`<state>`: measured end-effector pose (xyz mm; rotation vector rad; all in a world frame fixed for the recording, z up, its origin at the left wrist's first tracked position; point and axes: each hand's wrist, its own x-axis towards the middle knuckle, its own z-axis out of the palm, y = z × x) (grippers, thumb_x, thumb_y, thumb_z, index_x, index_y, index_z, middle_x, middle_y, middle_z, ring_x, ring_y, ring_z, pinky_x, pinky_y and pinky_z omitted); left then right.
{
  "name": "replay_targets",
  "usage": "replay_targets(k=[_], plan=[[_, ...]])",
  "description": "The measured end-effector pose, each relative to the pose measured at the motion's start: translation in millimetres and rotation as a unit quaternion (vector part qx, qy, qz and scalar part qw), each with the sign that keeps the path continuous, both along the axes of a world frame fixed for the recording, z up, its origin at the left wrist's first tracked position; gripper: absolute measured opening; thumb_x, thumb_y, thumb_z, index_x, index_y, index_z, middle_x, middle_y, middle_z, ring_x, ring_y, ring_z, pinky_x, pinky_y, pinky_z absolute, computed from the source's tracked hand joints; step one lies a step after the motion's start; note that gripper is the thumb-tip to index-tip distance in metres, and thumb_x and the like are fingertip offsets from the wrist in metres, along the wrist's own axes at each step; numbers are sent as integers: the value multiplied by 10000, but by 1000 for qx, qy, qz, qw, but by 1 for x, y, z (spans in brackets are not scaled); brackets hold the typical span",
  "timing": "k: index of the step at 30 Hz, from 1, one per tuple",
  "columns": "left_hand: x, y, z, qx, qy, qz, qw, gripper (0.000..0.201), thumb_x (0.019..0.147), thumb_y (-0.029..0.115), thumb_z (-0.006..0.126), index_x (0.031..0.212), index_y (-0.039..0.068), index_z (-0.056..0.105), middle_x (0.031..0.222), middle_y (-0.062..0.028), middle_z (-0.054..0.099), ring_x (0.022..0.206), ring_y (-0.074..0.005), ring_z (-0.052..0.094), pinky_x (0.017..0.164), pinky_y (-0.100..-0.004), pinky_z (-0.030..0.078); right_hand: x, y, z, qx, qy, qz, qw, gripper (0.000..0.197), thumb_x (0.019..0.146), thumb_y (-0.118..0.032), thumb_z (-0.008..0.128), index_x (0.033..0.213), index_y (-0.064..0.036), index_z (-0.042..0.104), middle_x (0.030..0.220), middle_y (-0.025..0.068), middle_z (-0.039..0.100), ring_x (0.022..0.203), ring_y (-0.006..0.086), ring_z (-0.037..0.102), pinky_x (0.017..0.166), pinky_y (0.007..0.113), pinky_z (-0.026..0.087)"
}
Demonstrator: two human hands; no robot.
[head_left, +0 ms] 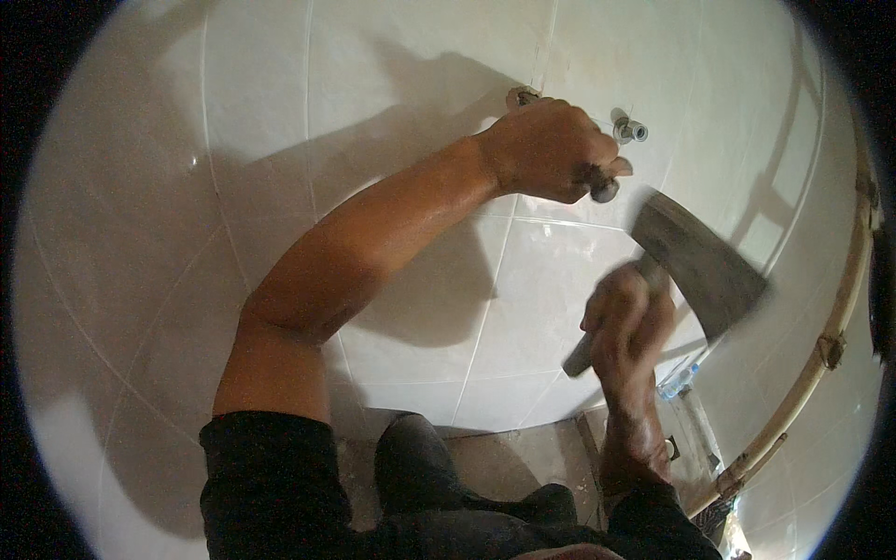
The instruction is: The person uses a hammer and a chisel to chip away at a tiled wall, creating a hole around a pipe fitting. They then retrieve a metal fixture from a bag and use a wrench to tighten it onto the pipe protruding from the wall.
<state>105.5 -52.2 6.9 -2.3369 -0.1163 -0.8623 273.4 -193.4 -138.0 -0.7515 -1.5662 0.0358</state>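
Note:
My left hand is closed around a dark metal chisel, most of it hidden by my fingers. The chisel's rounded butt end sticks out below the fist. Its far end meets a rough hole in the pale tiled wall. My right hand grips the short handle of a hatchet. The hatchet's broad grey head is slightly blurred; its narrow side faces the chisel's butt, with a small gap between them. Just right of my left hand, a metal pipe fitting juts from the wall.
A bamboo pole with tied joints curves along the right side. Below my right hand lie a clear plastic bottle and a pale board. My dark-clothed knee is close to the wall's foot, above a brownish floor.

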Motion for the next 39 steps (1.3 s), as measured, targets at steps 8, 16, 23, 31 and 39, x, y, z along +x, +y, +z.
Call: replay_targets(k=[8, 16, 23, 31, 39], plan=[[17, -16, 38, -157, -120, -9, 980, 221, 922, 253, 645, 908, 69, 767, 794, -177, 729, 719, -298, 716, 751, -430, 585, -3, -24, 15, 13, 81, 70, 994, 394, 1095, -414, 440, 995, -35, 478, 629, 38, 514, 470, 112, 493, 414, 271, 409], [6, -46, 91, -488, -213, -96, 841, 477, 1039, 352, 591, 636, 155, 429, 520, 29, 414, 420, -100, 320, 419, -325, 305, 16, -55, 23, 38, 102, 86, 990, 425, 1111, -435, 366, 992, -51, 505, 620, 18, 501, 434, 89, 479, 362, 261, 399], [43, -83, 69, -399, -270, 97, 871, 409, 968, 415, 687, 790, 61, 588, 544, -5, 480, 539, -111, 455, 508, -387, 399, 27, -42, 47, -14, 49, 50, 997, 467, 1113, -447, 350, 1101, -11, 517, 618, 11, 498, 422, 69, 465, 339, 261, 375], [25, -51, 76, -388, -280, 40, 877, 431, 969, 409, 695, 818, 11, 620, 551, 18, 467, 477, -94, 396, 460, -334, 361, 41, -29, 116, 157, 23, 67, 985, 483, 1092, -473, 434, 1149, -18, 583, 672, 17, 546, 478, 85, 523, 383, 263, 406], [36, -39, 67, -246, -267, 65, 929, 455, 1003, 329, 636, 720, -21, 567, 566, -52, 493, 542, -134, 439, 513, -381, 386, 5, -59, 162, 26, -114, -208, 971, 370, 1112, -273, 345, 1089, 12, 582, 662, 44, 539, 448, 99, 496, 369, 263, 425]])
